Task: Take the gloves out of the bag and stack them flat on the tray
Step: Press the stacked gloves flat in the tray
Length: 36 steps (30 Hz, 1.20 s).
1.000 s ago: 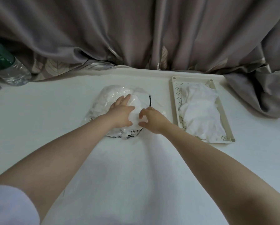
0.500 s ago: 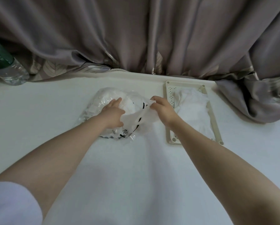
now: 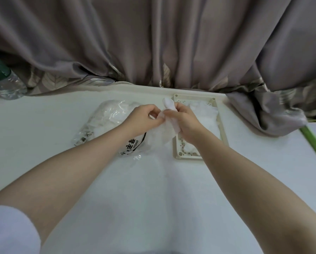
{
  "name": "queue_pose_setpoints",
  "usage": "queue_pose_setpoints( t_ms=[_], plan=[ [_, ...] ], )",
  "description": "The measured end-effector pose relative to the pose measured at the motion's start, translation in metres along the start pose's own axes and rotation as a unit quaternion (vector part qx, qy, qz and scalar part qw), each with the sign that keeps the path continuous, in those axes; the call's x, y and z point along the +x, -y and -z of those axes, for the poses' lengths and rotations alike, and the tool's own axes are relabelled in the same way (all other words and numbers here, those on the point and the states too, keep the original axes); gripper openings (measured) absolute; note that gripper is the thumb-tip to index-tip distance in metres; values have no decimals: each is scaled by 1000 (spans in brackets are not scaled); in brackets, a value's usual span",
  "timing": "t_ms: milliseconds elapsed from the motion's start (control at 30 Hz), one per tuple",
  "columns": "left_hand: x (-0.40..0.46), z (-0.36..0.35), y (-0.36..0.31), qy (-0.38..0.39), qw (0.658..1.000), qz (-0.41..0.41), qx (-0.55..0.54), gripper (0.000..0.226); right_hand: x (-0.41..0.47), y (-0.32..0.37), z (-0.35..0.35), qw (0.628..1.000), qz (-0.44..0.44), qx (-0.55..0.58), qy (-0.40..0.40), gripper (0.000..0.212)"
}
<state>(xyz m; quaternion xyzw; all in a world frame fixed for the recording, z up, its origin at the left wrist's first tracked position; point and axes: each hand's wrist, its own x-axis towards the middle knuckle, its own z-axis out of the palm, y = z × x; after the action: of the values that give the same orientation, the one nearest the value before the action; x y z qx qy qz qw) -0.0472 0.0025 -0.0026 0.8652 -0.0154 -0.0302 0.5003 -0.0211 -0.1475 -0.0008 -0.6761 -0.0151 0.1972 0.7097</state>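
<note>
A thin translucent white glove (image 3: 164,123) is pinched between the left hand (image 3: 144,121) and the right hand (image 3: 185,123), just left of the cream perforated plastic tray (image 3: 177,143). More white gloves (image 3: 206,120) lie in that tray. The clear crinkled plastic bag (image 3: 106,121) lies further left of the tray, partly under the left hand.

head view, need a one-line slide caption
Both hands, left hand and right hand, hold a white glove between the bag and the tray.

Bottle (image 3: 1,79) cut by left edge; tray (image 3: 177,143) partly behind right forearm.
</note>
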Motion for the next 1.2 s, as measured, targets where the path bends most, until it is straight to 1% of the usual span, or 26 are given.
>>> queue_pose_setpoints(
  t_ms=[33, 100, 200, 267, 333, 400, 433, 533, 567, 600, 633, 667, 700, 733, 767, 800, 833, 900, 967, 1067, 1133, 1167, 1200],
  plan=[
    [0, 0, 1, 10, 1000, 7, -15, 9, -1, 2, 3, 1000, 7, -6, -8, 15],
    [-5, -1, -3, 51, 996, 20, -72, 11, -7, 8, 16, 1000, 14, -3, -6, 13],
    [-8, 0, -7, 99, 985, 44, -132, 16, -17, 14, 42, 998, -14, 36, 47, 7],
    [-7, -1, -10, 118, 978, 66, -160, 18, -23, 14, 61, 995, -32, 65, 62, 12],
    [-7, -5, -17, 135, 959, 101, -229, 21, -28, 14, 76, 993, -55, 93, 49, 21],
    [-8, -14, -28, 164, 924, 141, -315, 25, -33, 14, 90, 990, -70, 118, 29, 29],
    [-8, -17, -32, 185, 910, 156, -336, 27, -33, 15, 94, 989, -78, 126, 19, 35],
    [-8, -31, -45, 281, 894, 183, -297, 23, -36, 18, 108, 983, -125, 133, -5, 61],
    [-7, -36, -49, 301, 892, 188, -278, 20, -38, 19, 113, 981, -147, 126, -5, 65],
    [-6, -40, -51, 308, 893, 190, -267, 20, -38, 19, 114, 979, -166, 119, 0, 61],
    [-4, -48, -54, 294, 903, 184, -254, 21, -40, 21, 118, 978, -176, 115, 5, 50],
    [-2, -59, -57, 259, 925, 160, -229, 19, -41, 22, 122, 976, -181, 117, 5, 39],
    [0, -68, -61, 201, 953, 120, -192, 13, -42, 22, 125, 975, -183, 130, 6, 32],
    [0, -77, -66, 122, 979, 72, -149, 8, -42, 22, 128, 972, -181, 147, 9, 32],
    [1, -84, -72, 57, 990, 29, -129, 9, -44, 24, 131, 971, -176, 163, 12, 37],
    [2, -90, -77, 38, 990, 1, -138, 13, -46, 28, 132, 969, -169, 179, 21, 40],
    [1, -92, -82, 54, 985, -13, -164, 18, -48, 30, 132, 969, -159, 188, 32, 37],
    [0, -100, -92, 134, 968, -23, -210, 21, -52, 35, 137, 966, -141, 214, 43, 32],
    [1, -108, -96, 170, 962, -32, -212, 34, -54, 39, 143, 966, -115, 227, 35, 29],
    [5, -118, -96, 159, 963, -20, -216, 50, -54, 39, 154, 966, -85, 242, 28, 24],
    [9, -124, -92, 157, 967, -22, -197, 55, -55, 39, 160, 962, -71, 261, 46, 25],
    [10, -127, -91, 153, 969, -25, -192, 49, -53, 37, 164, 959, -66, 270, 55, 29],
    [9, -130, -91, 138, 971, -18, -194, 37, -52, 37, 166, 956, -65, 279, 62, 30]
  ],
)
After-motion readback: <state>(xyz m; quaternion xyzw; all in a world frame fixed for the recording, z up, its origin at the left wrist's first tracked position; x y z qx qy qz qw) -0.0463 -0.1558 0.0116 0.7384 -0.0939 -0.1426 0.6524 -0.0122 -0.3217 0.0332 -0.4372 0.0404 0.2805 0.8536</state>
